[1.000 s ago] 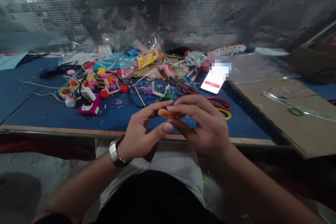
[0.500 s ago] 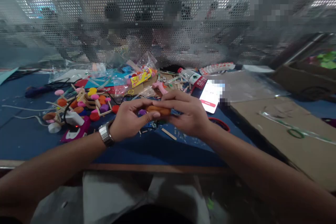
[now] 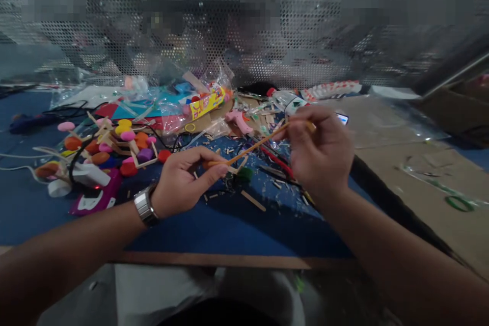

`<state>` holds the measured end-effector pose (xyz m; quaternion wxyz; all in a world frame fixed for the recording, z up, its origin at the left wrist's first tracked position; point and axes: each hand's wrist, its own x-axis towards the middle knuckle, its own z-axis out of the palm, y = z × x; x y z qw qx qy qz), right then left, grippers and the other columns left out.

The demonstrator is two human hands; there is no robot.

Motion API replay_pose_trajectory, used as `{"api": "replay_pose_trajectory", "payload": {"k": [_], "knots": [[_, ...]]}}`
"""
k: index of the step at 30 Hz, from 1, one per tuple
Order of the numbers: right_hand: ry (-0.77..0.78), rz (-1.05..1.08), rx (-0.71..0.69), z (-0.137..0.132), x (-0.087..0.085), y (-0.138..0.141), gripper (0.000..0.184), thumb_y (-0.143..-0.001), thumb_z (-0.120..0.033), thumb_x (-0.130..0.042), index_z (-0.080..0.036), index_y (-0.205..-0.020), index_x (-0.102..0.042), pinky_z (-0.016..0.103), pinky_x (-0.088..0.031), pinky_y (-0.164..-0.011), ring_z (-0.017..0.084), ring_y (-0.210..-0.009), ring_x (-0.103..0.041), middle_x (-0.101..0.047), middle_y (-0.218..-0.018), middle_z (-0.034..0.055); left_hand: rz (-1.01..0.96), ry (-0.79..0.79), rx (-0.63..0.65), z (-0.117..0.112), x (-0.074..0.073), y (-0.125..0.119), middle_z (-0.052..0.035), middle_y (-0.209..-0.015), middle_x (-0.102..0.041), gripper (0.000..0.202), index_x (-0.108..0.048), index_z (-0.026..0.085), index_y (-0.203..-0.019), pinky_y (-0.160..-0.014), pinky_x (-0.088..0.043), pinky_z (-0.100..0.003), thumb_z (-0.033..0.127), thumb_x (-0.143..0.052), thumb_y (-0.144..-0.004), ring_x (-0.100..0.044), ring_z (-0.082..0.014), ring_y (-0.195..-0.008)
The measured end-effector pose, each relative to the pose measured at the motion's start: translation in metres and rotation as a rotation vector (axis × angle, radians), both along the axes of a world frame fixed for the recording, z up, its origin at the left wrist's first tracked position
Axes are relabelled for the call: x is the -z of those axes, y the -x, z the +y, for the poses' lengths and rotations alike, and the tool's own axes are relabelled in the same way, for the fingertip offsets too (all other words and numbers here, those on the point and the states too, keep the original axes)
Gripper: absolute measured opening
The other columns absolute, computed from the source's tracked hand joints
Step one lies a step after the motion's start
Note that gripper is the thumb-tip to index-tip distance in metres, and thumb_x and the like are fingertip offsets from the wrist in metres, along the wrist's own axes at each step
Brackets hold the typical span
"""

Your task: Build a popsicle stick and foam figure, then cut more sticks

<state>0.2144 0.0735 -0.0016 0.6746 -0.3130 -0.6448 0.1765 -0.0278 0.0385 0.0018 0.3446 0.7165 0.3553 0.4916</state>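
Observation:
A thin orange strip (image 3: 254, 147) runs slanting between my two hands above the blue tabletop, its right end higher. My left hand (image 3: 187, 178), with a metal watch on the wrist, pinches the lower end between thumb and fingers. My right hand (image 3: 321, 150) is closed on the upper end, where a bit of orange shows past the fingers. What the strip is made of cannot be made out. Below it lie a green piece (image 3: 244, 174), a flat wooden stick (image 3: 253, 200) and scattered scraps.
Wooden sticks with coloured round pieces (image 3: 126, 136) stand at left, beside a purple device (image 3: 97, 196) with a white plug. Behind are a pink glue gun (image 3: 239, 121), a yellow packet (image 3: 208, 103) and a bottle (image 3: 288, 102). Cardboard (image 3: 420, 183) lies at right.
The orange piece was a compact rounded shape between both hands; now it is a long strip. My right hand has moved right and up, covering much of the phone. The view has shifted slightly.

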Motion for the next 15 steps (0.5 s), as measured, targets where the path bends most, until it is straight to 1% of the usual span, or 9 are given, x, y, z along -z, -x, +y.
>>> {"api": "replay_pose_trajectory", "payload": {"k": [2, 3, 4, 6, 7, 9, 11, 13, 15], "knots": [[0.102, 0.21, -0.114, 0.01, 0.002, -0.005, 0.002, -0.098, -0.032, -0.066, -0.031, -0.098, -0.068, 0.032, -0.062, -0.069, 0.013, -0.069, -0.066, -0.065, -0.095, -0.0003, -0.07, 0.063, -0.006, 0.0, 0.003, -0.001, -0.0045, -0.077, -0.075, 0.02, -0.072, 0.018, -0.09, -0.062, -0.058, -0.026, 0.038, -0.075, -0.091, -0.07, -0.0152, -0.066], [0.151, 0.253, -0.201, 0.011, 0.004, -0.005, 0.005, -0.098, -0.034, -0.065, -0.03, -0.1, -0.067, 0.032, -0.062, -0.069, 0.013, -0.07, -0.067, -0.066, -0.101, 0.0, -0.105, 0.092, -0.001, 0.0, 0.005, -0.002, -0.0036, -0.077, -0.073, 0.022, -0.07, 0.017, -0.091, -0.061, -0.058, -0.025, 0.039, -0.074, -0.092, -0.07, -0.0143, -0.065], [0.202, 0.26, -0.296, 0.01, 0.007, -0.003, 0.009, -0.098, -0.037, -0.065, -0.03, -0.104, -0.067, 0.033, -0.063, -0.071, 0.013, -0.073, -0.068, -0.066, -0.107, 0.001, -0.134, 0.119, 0.01, 0.0, 0.006, -0.003, -0.0028, -0.077, -0.072, 0.022, -0.069, 0.017, -0.093, -0.06, -0.058, -0.024, 0.039, -0.073, -0.093, -0.07, -0.0136, -0.064], [0.31, 0.201, -0.475, 0.002, 0.012, 0.004, 0.023, -0.097, -0.044, -0.065, -0.028, -0.114, -0.063, 0.035, -0.064, -0.074, 0.016, -0.082, -0.07, -0.064, -0.116, 0.0042, -0.161, 0.162, 0.046, -0.001, 0.009, -0.004, -0.0022, -0.08, -0.071, 0.023, -0.067, 0.017, -0.096, -0.061, -0.059, -0.023, 0.04, -0.071, -0.094, -0.07, -0.0128, -0.064], [0.351, 0.153, -0.533, -0.005, 0.014, 0.009, 0.03, -0.096, -0.047, -0.067, -0.028, -0.118, -0.061, 0.035, -0.064, -0.074, 0.017, -0.087, -0.071, -0.063, -0.119, 0.0057, -0.161, 0.179, 0.069, -0.002, 0.01, -0.005, -0.0022, -0.081, -0.07, 0.023, -0.066, 0.017, -0.1, -0.062, -0.059, -0.023, 0.04, -0.07, -0.095, -0.07, -0.0128, -0.065], [0.385, 0.058, -0.568, -0.018, 0.017, 0.02, 0.045, -0.088, -0.045, -0.078, -0.028, -0.122, -0.053, 0.033, -0.064, -0.076, 0.018, -0.097, -0.071, -0.061, -0.125, 0.0072, -0.151, 0.202, 0.128, -0.004, 0.012, -0.005, -0.0021, -0.082, -0.07, 0.024, -0.066, 0.018, -0.108, -0.067, -0.059, -0.024, 0.04, -0.067, -0.098, -0.07, -0.0132, -0.069], [0.359, 0.0, -0.539, -0.027, 0.018, 0.027, 0.056, -0.08, -0.035, -0.087, -0.029, -0.12, -0.048, 0.028, -0.062, -0.075, 0.017, -0.097, -0.071, -0.062, -0.123, 0.006, -0.163, 0.209, 0.189, -0.006, 0.015, -0.004, -0.0033, -0.089, -0.071, 0.027, -0.065, 0.019, -0.116, -0.073, -0.06, -0.025, 0.04, -0.066, -0.098, -0.071, -0.0145, -0.075], [0.297, -0.017, -0.488, -0.031, 0.017, 0.029, 0.06, -0.077, -0.027, -0.091, -0.029, -0.116, -0.045, 0.024, -0.06, -0.07, 0.013, -0.089, -0.071, -0.065, -0.116, 0.0032, -0.189, 0.201, 0.228, -0.007, 0.018, -0.003, -0.0054, -0.102, -0.072, 0.031, -0.064, 0.022, -0.122, -0.078, -0.06, -0.027, 0.039, -0.069, -0.096, -0.072, -0.0156, -0.083], [0.242, -0.017, -0.42, -0.032, 0.014, 0.028, 0.057, -0.077, -0.022, -0.09, -0.029, -0.112, -0.045, 0.021, -0.058, -0.066, 0.012, -0.084, -0.07, -0.067, -0.108, 0.0009, -0.19, 0.171, 0.241, -0.007, 0.021, -0.003, -0.0075, -0.116, -0.07, 0.036, -0.062, 0.024, -0.127, -0.08, -0.06, -0.027, 0.035, -0.073, -0.094, -0.071, -0.0161, -0.09]]}}
